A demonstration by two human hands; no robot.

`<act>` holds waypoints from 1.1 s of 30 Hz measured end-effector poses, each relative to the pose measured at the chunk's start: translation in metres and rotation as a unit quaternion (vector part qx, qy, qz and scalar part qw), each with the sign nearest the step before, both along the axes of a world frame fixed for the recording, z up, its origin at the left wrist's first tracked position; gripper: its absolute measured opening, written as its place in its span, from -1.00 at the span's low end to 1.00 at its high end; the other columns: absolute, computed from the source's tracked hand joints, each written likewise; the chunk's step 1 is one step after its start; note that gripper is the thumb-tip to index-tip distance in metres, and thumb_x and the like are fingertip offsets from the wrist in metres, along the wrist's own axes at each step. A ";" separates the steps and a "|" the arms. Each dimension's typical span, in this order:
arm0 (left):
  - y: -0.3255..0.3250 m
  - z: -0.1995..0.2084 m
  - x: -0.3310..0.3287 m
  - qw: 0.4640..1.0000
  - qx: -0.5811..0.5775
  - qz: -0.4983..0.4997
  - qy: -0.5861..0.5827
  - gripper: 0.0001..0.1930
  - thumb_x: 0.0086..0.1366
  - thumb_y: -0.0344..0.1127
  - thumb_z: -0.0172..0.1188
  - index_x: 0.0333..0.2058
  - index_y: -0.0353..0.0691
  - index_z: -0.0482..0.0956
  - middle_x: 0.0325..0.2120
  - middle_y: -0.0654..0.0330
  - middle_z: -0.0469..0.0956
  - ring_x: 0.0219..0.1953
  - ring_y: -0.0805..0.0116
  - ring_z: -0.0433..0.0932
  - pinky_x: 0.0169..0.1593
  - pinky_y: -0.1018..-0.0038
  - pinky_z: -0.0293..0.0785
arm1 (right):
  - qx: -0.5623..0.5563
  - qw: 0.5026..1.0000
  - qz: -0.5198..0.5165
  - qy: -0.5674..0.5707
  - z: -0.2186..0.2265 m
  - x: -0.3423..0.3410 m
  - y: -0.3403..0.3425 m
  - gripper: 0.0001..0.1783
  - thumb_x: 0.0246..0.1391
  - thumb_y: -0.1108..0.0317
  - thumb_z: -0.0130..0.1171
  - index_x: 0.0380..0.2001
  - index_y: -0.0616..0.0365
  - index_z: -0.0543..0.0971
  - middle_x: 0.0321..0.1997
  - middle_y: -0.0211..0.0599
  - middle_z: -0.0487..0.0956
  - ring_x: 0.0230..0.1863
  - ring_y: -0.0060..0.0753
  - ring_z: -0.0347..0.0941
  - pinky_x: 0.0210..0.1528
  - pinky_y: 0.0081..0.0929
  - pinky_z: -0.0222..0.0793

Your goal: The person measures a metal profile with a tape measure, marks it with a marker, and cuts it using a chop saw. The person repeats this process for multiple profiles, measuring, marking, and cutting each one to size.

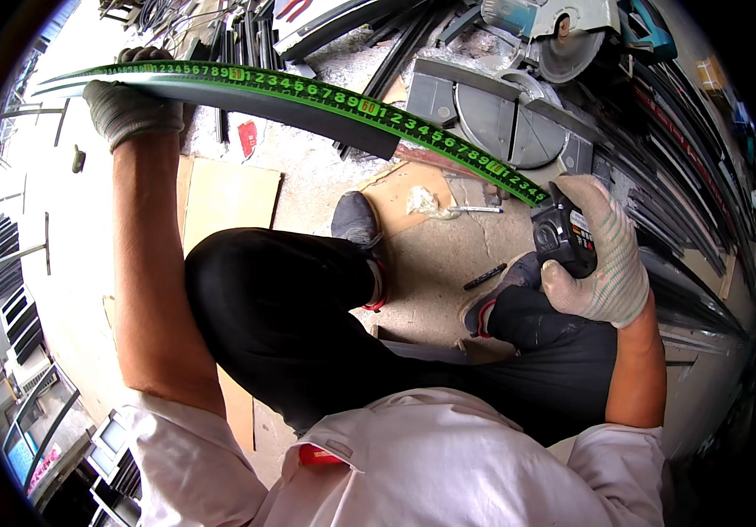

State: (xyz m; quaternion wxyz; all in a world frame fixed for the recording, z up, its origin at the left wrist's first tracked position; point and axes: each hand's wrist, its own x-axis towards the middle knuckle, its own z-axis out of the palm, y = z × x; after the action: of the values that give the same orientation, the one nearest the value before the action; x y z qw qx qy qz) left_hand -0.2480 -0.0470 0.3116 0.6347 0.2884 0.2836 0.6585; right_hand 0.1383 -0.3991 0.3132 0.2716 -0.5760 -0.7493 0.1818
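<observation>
The saw (483, 123) serves as reference. The bar (307, 123), dark and smooth, is held up left of the saw. The step in hand is judged to be measuring the bar with the tape (307, 88); the next move calls for a taut tape along the bar and a reading at its free end.

The bar's long axis runs left to right, dipping rightward; the free end points toward the saw's near side. The other end, left of the saw, cannot be made out clearly. The green tape lies along the bar's far edge, overshoots the free end and crosses before the saw.

The left grip (136, 110), well left of the saw, is closed around bar and tape. The right grip (602, 255), on the saw's near side, is clamped on the black case (562, 237).

Smallest items: a pen (476, 209) nearer the saw, a black marker (485, 277) farther from it.
</observation>
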 end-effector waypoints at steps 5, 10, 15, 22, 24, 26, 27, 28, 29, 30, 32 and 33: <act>-0.011 0.007 0.016 0.999 -0.019 0.028 -0.016 -0.76 0.30 -0.28 -0.19 -0.47 -0.32 0.28 -0.60 0.20 0.23 -0.54 0.35 0.27 -0.33 0.44 0.45 | 0.013 1.000 0.011 0.004 0.004 -0.002 0.004 -0.19 -0.21 0.19 0.34 0.13 0.39 0.39 0.02 0.14 0.49 0.01 0.07 0.50 0.12 -0.17 0.42; 0.000 0.001 -0.001 0.999 0.005 -0.032 -0.042 -0.74 0.30 -0.28 -0.21 -0.48 -0.34 0.28 -0.58 0.18 0.25 -0.52 0.34 0.29 -0.31 0.45 0.45 | 0.002 1.000 0.013 0.019 0.004 -0.005 0.005 -0.18 -0.21 0.19 0.35 0.14 0.40 0.38 0.03 0.13 0.49 0.02 0.05 0.50 0.13 -0.19 0.42; 0.005 0.000 -0.011 0.998 0.027 -0.046 -0.026 -0.73 0.31 -0.27 -0.24 -0.46 -0.34 0.29 -0.58 0.18 0.26 -0.52 0.34 0.29 -0.30 0.45 0.45 | 0.004 1.000 0.015 0.013 -0.002 -0.002 0.004 -0.18 -0.20 0.19 0.36 0.14 0.39 0.38 -0.01 0.11 0.50 -0.01 0.04 0.51 0.11 -0.18 0.43; 0.013 -0.011 -0.024 0.992 0.067 -0.092 -0.056 -0.73 0.34 -0.30 -0.29 -0.44 -0.36 0.27 -0.56 0.14 0.30 -0.51 0.32 0.32 -0.29 0.45 0.47 | -0.014 1.000 0.008 0.006 -0.001 -0.005 0.006 -0.19 -0.22 0.20 0.36 0.13 0.37 0.39 -0.01 0.11 0.50 -0.01 0.07 0.52 0.12 -0.18 0.43; 0.006 -0.008 -0.014 0.997 0.044 -0.051 -0.041 -0.73 0.34 -0.29 -0.28 -0.44 -0.36 0.28 -0.56 0.14 0.30 -0.51 0.32 0.32 -0.30 0.45 0.47 | -0.010 1.000 0.006 0.006 -0.002 -0.004 0.005 -0.19 -0.23 0.21 0.37 0.13 0.37 0.39 -0.01 0.11 0.50 0.00 0.07 0.52 0.12 -0.18 0.42; 0.000 -0.004 -0.007 0.998 0.036 -0.033 -0.032 -0.72 0.34 -0.29 -0.28 -0.44 -0.37 0.29 -0.56 0.13 0.30 -0.51 0.32 0.32 -0.30 0.44 0.47 | -0.006 1.000 0.007 0.005 -0.002 -0.004 0.004 -0.19 -0.24 0.22 0.37 0.13 0.38 0.39 0.00 0.11 0.50 0.00 0.07 0.52 0.13 -0.18 0.42; -0.003 -0.003 -0.007 0.999 0.034 -0.026 -0.026 -0.72 0.34 -0.29 -0.28 -0.43 -0.37 0.29 -0.56 0.13 0.30 -0.51 0.32 0.32 -0.30 0.44 0.47 | -0.005 1.000 0.009 0.003 -0.002 -0.004 0.004 -0.19 -0.24 0.22 0.37 0.13 0.38 0.39 0.00 0.11 0.50 0.00 0.07 0.52 0.13 -0.18 0.42; -0.005 -0.002 -0.005 0.999 0.029 -0.019 -0.020 -0.72 0.34 -0.29 -0.28 -0.43 -0.38 0.29 -0.56 0.13 0.30 -0.51 0.32 0.31 -0.30 0.44 0.47 | -0.003 1.000 0.010 0.001 -0.002 -0.003 0.004 -0.19 -0.24 0.22 0.37 0.13 0.38 0.39 0.00 0.11 0.50 0.00 0.07 0.52 0.13 -0.19 0.42; -0.004 0.000 -0.003 1.000 0.025 -0.007 -0.013 -0.72 0.34 -0.28 -0.28 -0.43 -0.38 0.29 -0.56 0.13 0.30 -0.51 0.31 0.31 -0.30 0.44 0.47 | -0.003 1.000 0.010 0.004 -0.002 -0.004 0.005 -0.19 -0.24 0.22 0.37 0.13 0.37 0.40 0.00 0.11 0.50 0.00 0.06 0.52 0.13 -0.18 0.42; -0.007 0.001 -0.004 1.000 0.023 -0.003 -0.010 -0.71 0.34 -0.28 -0.28 -0.43 -0.38 0.30 -0.56 0.13 0.31 -0.51 0.31 0.31 -0.30 0.44 0.47 | -0.004 1.000 0.010 0.007 -0.002 -0.005 0.006 -0.19 -0.24 0.22 0.37 0.13 0.37 0.40 0.00 0.11 0.50 0.00 0.06 0.52 0.13 -0.18 0.42; -0.008 0.003 -0.002 1.000 0.017 0.009 0.002 -0.71 0.34 -0.28 -0.27 -0.43 -0.39 0.30 -0.56 0.12 0.31 -0.51 0.31 0.31 -0.30 0.44 0.46 | -0.011 1.000 0.003 0.012 -0.002 -0.006 0.006 -0.19 -0.23 0.21 0.33 0.13 0.38 0.40 0.01 0.11 0.50 0.00 0.05 0.52 0.14 -0.20 0.40; -0.008 0.004 0.000 1.000 0.014 0.014 0.007 -0.71 0.34 -0.28 -0.27 -0.43 -0.39 0.31 -0.56 0.12 0.31 -0.51 0.31 0.31 -0.30 0.43 0.46 | -0.018 1.000 -0.004 0.014 -0.001 -0.006 0.005 -0.19 -0.22 0.19 0.30 0.14 0.39 0.39 0.02 0.12 0.50 0.01 0.03 0.51 0.15 -0.21 0.38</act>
State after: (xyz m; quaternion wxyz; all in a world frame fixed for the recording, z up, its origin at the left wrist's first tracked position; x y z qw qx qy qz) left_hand -0.2479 -0.0553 0.3155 0.6195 0.2973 0.2827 0.6693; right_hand 0.1319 -0.3943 0.3120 0.2726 -0.5808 -0.7399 0.2021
